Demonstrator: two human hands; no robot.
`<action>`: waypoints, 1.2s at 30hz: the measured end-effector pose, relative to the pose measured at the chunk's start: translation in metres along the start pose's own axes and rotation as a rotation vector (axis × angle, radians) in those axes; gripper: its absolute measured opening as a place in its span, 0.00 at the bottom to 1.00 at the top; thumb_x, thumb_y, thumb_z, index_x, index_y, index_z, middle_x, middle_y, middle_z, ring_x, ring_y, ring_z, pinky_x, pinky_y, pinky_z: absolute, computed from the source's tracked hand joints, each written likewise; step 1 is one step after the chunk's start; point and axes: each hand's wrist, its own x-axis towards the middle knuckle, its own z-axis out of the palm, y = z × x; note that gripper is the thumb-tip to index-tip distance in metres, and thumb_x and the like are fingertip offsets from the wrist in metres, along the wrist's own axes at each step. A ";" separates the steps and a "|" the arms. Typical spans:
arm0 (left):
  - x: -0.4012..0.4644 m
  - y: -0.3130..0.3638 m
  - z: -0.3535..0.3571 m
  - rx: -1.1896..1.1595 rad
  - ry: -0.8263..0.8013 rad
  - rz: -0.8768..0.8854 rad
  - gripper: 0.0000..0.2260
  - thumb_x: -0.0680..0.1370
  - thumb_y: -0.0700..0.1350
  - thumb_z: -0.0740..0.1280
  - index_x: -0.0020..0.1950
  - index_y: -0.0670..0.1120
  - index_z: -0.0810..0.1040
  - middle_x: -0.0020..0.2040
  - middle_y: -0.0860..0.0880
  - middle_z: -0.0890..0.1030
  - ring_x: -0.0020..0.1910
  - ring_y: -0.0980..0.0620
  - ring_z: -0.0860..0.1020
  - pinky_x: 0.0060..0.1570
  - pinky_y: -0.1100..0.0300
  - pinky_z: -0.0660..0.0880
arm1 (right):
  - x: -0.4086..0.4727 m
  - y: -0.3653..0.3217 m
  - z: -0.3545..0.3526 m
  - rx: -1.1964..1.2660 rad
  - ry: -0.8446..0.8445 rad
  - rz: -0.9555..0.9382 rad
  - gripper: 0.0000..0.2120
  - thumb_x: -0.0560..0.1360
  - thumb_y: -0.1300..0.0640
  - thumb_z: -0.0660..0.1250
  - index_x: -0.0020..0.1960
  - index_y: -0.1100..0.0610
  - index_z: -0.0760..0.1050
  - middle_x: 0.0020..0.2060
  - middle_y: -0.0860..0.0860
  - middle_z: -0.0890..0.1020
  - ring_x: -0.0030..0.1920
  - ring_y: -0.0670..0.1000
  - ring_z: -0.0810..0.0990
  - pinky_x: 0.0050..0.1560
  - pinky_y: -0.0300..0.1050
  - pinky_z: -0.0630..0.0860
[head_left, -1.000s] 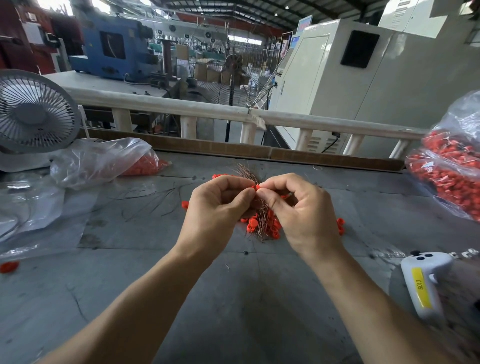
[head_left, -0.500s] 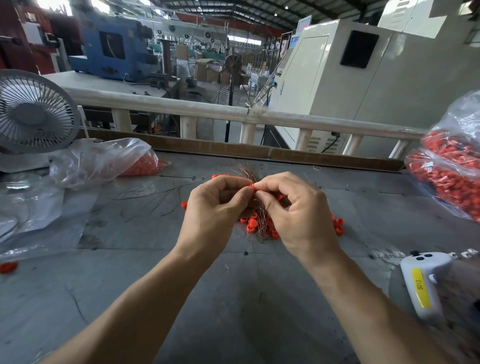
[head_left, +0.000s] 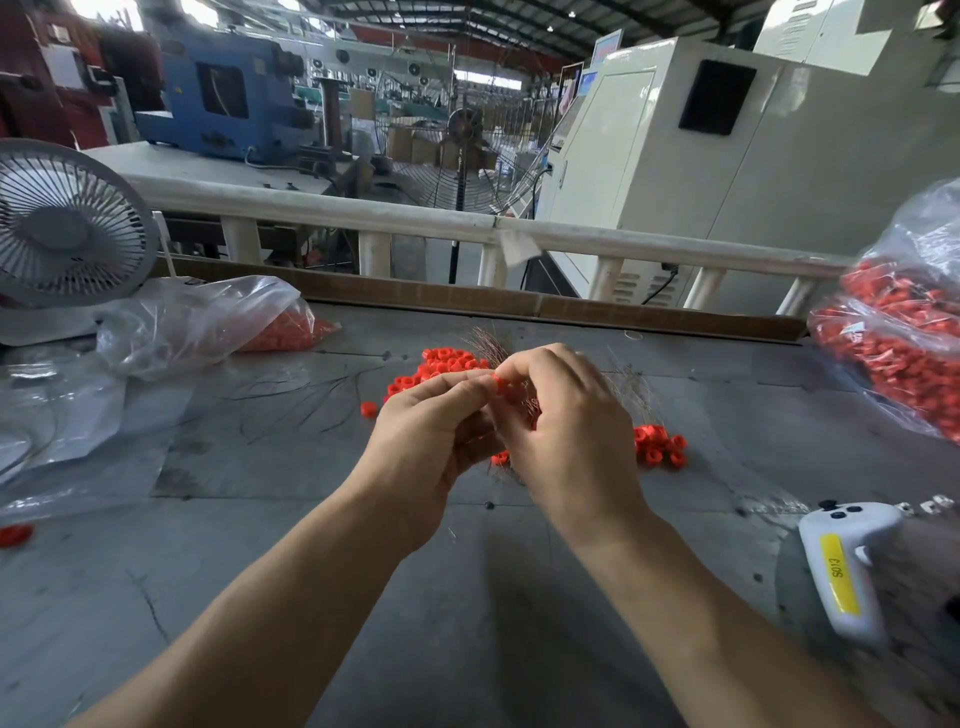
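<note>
Red plastic ring (head_left: 500, 383) at the centre of the frame, pinched between the curled fingers of the left hand (head_left: 434, 431) and right hand (head_left: 569, 436), above loose red rings (head_left: 657, 449) and thin wires (head_left: 485, 340) on the grey desk (head_left: 467, 597).

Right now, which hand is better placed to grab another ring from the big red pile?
Probably the left hand: the pile lies just beyond it, while the right hand sits farther over; both pinch a red ring.

The red ring (head_left: 500, 383) and wire bundle (head_left: 485, 340) are mostly hidden
</note>
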 end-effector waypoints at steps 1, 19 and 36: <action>0.000 0.000 0.000 -0.010 0.004 -0.013 0.13 0.81 0.40 0.68 0.61 0.34 0.81 0.51 0.35 0.79 0.48 0.41 0.78 0.47 0.55 0.82 | 0.000 0.000 0.000 -0.012 0.013 -0.004 0.04 0.75 0.57 0.74 0.49 0.53 0.80 0.45 0.46 0.81 0.49 0.51 0.79 0.46 0.49 0.76; -0.002 0.007 0.003 -0.023 -0.052 -0.052 0.06 0.81 0.39 0.66 0.52 0.38 0.81 0.41 0.43 0.80 0.38 0.49 0.80 0.39 0.58 0.81 | 0.004 0.002 -0.003 -0.069 0.085 -0.131 0.02 0.73 0.64 0.72 0.43 0.59 0.80 0.40 0.51 0.82 0.44 0.56 0.77 0.46 0.51 0.75; 0.001 0.007 -0.005 0.048 0.012 0.034 0.10 0.81 0.40 0.67 0.57 0.36 0.83 0.48 0.39 0.83 0.45 0.44 0.81 0.48 0.53 0.82 | 0.002 0.002 -0.004 0.044 -0.069 -0.075 0.07 0.80 0.59 0.71 0.57 0.56 0.81 0.49 0.49 0.83 0.50 0.51 0.82 0.50 0.50 0.79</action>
